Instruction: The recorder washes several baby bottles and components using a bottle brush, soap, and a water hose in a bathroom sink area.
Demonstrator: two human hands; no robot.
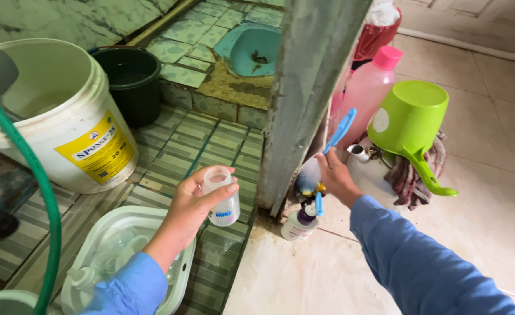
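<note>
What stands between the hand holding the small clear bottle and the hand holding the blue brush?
In the head view, a grey door frame post stands between them.

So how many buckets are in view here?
2: a white bucket with a yellow label at the left, and a dark green bucket just behind it, by the raised tiled step. Others may lie out of view.

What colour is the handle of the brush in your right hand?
Blue. The brush handle sticks up from the right hand, clearest in the head view.
</note>
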